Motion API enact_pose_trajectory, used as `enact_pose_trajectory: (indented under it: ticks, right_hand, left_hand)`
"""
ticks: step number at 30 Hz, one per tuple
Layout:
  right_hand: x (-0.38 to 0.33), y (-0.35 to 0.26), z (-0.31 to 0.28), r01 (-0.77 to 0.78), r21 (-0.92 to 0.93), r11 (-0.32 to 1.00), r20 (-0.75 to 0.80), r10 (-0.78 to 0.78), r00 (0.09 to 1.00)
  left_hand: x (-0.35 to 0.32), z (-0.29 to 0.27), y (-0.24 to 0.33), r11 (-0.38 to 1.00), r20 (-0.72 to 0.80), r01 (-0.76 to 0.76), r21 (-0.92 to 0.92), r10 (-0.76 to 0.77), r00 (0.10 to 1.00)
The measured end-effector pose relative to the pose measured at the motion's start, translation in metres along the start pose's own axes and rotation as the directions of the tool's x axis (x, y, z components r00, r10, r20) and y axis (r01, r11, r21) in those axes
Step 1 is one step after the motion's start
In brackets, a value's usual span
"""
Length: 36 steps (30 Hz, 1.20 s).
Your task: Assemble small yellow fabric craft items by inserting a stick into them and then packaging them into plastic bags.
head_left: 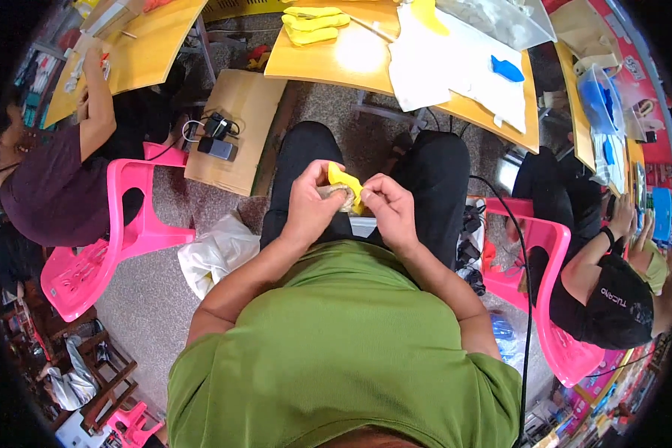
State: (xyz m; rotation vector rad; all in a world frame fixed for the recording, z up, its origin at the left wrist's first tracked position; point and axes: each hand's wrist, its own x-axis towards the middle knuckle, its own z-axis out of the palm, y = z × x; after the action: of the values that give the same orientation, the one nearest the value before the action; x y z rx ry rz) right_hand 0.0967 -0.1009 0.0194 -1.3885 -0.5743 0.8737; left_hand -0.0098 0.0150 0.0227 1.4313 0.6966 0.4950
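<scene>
Over my lap, a small yellow piece (342, 178), seemingly soft cloth, is held between both hands. My left hand (311, 203) is closed round its left side, and a beige, rough-looking bit (345, 198) shows by the fingers. I cannot make out whether that bit is stuffing or another piece of cloth. With thumb and fingers pinched together, my right hand (392, 213) grips the yellow piece's right edge. The fingers cover much of it.
Ahead stands a wooden table (373, 60) bearing stacked yellow pieces (311, 26), a white cloth (433, 67), a blue piece (507, 69) and a clear bin (500, 22). Flattened cardboard (231, 104) lies on the floor. People sit on pink chairs (116, 216) at both sides. A black cable (529, 321) hangs at my right.
</scene>
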Motion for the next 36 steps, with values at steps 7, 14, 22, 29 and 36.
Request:
enact_pose_trajectory:
  ticks: [7,14,22,29,36]
  right_hand:
    - [0.005,-0.015,0.003,0.595,-0.632,0.498,0.188,-0.645,0.74]
    - [0.001,-0.009,0.0,0.491,-0.733,0.471,0.183,-0.559,0.809]
    - [0.001,-0.011,-0.002,0.5,-0.67,0.548,0.232,-0.485,0.843]
    - [-0.001,-0.013,-0.005,0.527,-0.785,0.327,0.344,-0.477,0.809]
    - [0.001,-0.007,0.0,0.596,-0.742,0.306,0.224,-0.725,0.651]
  left_hand:
    - [0.002,-0.002,-0.003,1.0,0.016,-0.008,0.015,0.008,1.0]
    - [0.0,-0.002,0.001,0.999,0.055,0.025,-0.028,-0.023,0.998]
    - [0.0,-0.004,-0.007,0.978,0.088,0.104,-0.181,-0.09,0.992]
    - [-0.001,-0.003,-0.002,0.992,0.118,0.102,-0.075,-0.092,0.989]
    - [-0.006,0.001,0.01,0.985,0.138,-0.069,0.161,0.047,0.989]
